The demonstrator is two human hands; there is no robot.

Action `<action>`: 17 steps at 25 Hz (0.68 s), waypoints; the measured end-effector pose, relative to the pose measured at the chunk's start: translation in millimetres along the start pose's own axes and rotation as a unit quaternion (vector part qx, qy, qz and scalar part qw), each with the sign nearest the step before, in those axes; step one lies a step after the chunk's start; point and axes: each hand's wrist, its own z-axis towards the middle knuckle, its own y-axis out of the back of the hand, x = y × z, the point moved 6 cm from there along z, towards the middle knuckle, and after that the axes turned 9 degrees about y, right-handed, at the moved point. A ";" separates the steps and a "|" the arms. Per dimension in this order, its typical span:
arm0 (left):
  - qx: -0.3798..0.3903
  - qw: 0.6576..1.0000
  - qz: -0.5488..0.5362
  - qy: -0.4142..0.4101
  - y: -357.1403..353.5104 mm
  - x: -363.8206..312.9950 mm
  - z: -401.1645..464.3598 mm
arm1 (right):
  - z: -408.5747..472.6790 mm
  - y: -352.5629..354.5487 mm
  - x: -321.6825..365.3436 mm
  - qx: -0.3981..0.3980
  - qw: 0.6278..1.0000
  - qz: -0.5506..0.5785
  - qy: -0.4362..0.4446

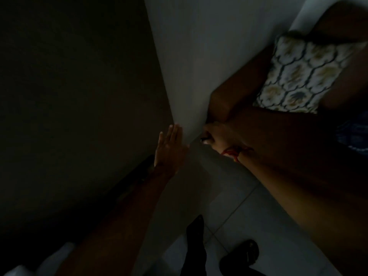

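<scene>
While flat against wall [189, 56], left hand [169, 150].

Patterned cushion [304, 74] at 2 o'clock: pale cover, dark lattice lines, yellowish and grey motifs, propped tilted in corner of brown sofa [235, 92]. Sofa arm runs from 2 o'clock toward centre. Blue patterned cloth [352, 134] at 3 o'clock, on seat, cut off by frame edge. Pale tiled floor [249, 220] at 5 o'clock, grout lines faint. Dark slipper [247, 251] on tiles at 5 o'clock. Blurred whitish object [57, 257] at 7 o'clock, too dim to identify.
</scene>
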 end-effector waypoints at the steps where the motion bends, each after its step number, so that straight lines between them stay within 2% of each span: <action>1: -0.018 1.000 0.006 -0.012 36.2 -13.1 6.2 | 1.6 38.7 5.5 -0.017 1.000 -0.008 -0.006; 7: -0.139 0.986 -0.019 -0.094 247.2 -125.0 21.9 | -22.1 283.2 37.0 -0.141 0.989 -0.024 0.019; 10: -0.192 0.973 -0.012 -0.128 321.9 -177.2 24.7 | -40.7 373.7 42.2 -0.187 0.982 -0.024 0.024; 17: -0.304 0.926 0.005 -0.225 478.8 -342.4 -16.3 | -143.3 582.7 41.9 -0.317 0.946 -0.067 0.016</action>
